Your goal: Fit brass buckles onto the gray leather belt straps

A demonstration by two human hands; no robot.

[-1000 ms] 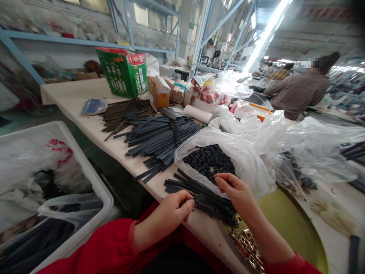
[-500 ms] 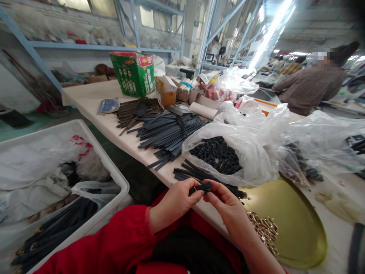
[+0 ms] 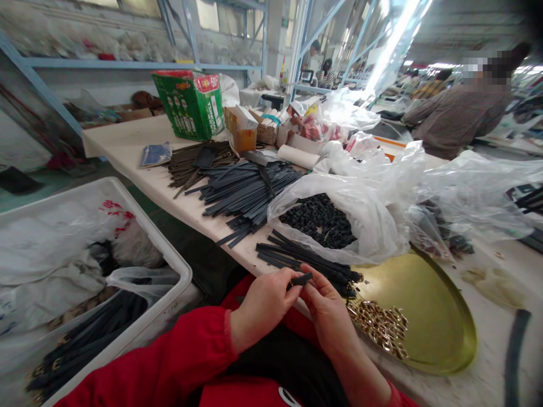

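Holds 1 black strap piece (image 3: 302,278) pinched between shut fingers of left hand (image 3: 263,302) and right hand (image 3: 326,308), just before the desk (image 3: 127,144) edge; calls for thumbs close together, a firm grip near the tip; best clear of strap bundle (image 3: 305,259) and buckles (image 3: 379,325).

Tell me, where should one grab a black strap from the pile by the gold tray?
Probably its left end, from the near side: the straps fan apart there, while their right ends bunch against the tray and buckles.
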